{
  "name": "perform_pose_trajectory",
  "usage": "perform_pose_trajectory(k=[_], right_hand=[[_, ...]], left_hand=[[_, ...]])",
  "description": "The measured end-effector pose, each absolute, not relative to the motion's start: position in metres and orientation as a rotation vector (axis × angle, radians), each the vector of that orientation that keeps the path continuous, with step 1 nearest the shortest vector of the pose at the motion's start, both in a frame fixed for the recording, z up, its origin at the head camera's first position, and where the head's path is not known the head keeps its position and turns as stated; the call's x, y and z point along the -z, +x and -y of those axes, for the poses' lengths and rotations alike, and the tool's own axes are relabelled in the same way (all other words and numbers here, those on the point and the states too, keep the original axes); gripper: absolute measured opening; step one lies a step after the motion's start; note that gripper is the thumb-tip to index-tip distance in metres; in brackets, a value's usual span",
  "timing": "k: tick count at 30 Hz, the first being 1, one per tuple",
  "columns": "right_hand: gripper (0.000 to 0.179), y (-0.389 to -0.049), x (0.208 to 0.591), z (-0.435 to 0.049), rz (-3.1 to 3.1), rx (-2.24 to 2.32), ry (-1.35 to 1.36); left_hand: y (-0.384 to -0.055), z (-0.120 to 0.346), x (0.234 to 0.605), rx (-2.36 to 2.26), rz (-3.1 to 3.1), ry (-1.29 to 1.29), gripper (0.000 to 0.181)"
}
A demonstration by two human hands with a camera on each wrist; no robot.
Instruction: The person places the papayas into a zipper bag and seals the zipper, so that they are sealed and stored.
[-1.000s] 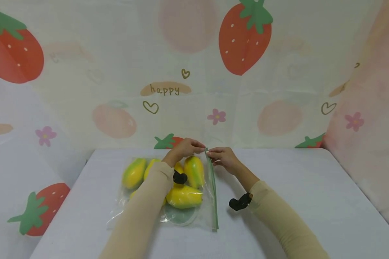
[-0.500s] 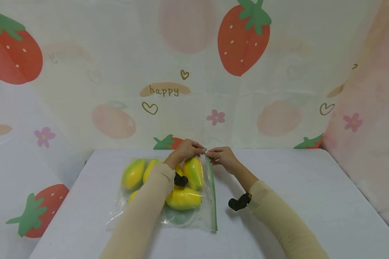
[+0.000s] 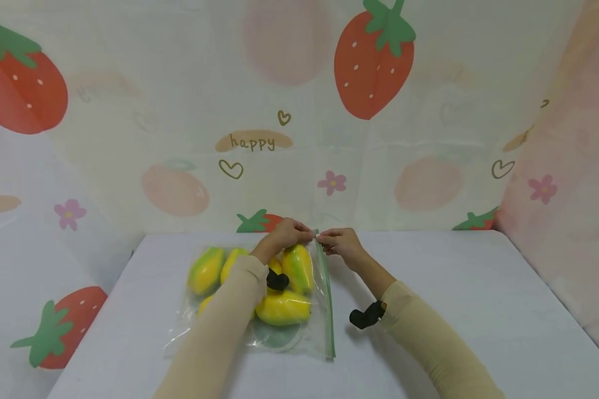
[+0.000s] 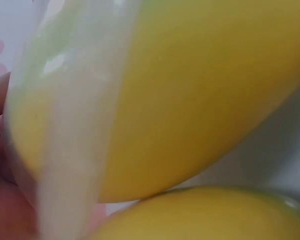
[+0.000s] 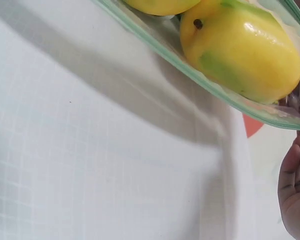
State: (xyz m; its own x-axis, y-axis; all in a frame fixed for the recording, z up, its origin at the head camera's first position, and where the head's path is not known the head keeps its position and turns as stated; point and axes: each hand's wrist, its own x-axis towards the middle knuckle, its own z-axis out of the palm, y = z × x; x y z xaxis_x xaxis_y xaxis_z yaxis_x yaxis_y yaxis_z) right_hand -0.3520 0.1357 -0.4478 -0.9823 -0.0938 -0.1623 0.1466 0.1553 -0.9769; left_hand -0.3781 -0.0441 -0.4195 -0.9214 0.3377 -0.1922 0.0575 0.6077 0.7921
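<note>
A clear zip-seal bag (image 3: 306, 341) lies on the table in the head view, its green zip strip (image 3: 329, 310) along the right side. Several yellow-green mangoes (image 3: 283, 308) are inside it, some covered by the left forearm. At the far end of the strip my left hand (image 3: 285, 235) pinches the bag's corner. Just to its right, my right hand (image 3: 343, 244) pinches the same end of the strip between thumb and fingers. In the right wrist view the strip's two edges stand apart along the mouth, with a mango (image 5: 245, 50) showing between them. Plastic and a mango (image 4: 190, 100) fill the left wrist view.
A white cloth covers the table (image 3: 429, 310). Behind it hangs a strawberry-printed curtain (image 3: 299, 183), close beyond both hands at the table's far edge. A pale round shape (image 3: 275, 336) shows through the bag's near part. Each wrist carries a black camera mount (image 3: 367, 316).
Both hands stay at the far end of the zip strip, with hardly any movement. The head view has shifted very slightly; bag and mangoes lie as before.
</note>
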Motion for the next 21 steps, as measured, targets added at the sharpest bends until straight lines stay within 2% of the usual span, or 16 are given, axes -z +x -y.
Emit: perform_pose_trajectory(k=[21], right_hand=[[0.027, -0.3518, 0.4508, -0.1309, -2.222, 1.96, 0.084]], left_hand=[[-0.3792, 0.0451, 0.4244, -1.314, -2.483, 0.255, 0.03]])
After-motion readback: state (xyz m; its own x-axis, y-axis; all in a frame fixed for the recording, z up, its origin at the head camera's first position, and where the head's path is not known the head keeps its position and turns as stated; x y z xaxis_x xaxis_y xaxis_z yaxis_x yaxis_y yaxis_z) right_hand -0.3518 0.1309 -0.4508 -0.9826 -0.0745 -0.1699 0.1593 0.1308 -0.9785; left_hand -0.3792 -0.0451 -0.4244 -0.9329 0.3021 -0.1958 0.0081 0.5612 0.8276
